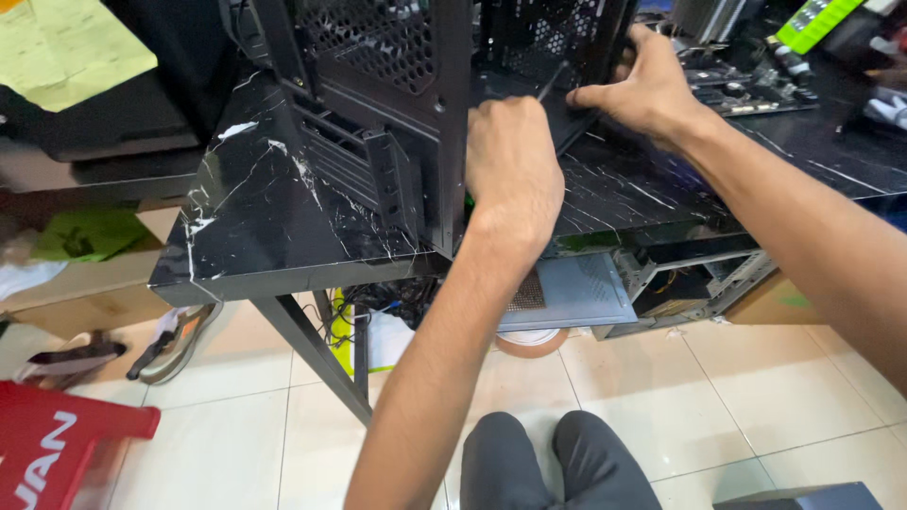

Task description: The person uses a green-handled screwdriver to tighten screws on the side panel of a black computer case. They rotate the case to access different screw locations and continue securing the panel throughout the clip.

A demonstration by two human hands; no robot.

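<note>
Left hand (512,170) fisted on a screwdriver (553,80), shaft angled up-right into the upright computer case (387,94) on the surface (265,217); right hand (642,90) grips the case edge, just beyond the tip.

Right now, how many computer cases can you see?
2. One black computer case stands on the marble-patterned table, with the left hand and right hand on it. A second, grey case lies under the table. More may be hidden.
</note>
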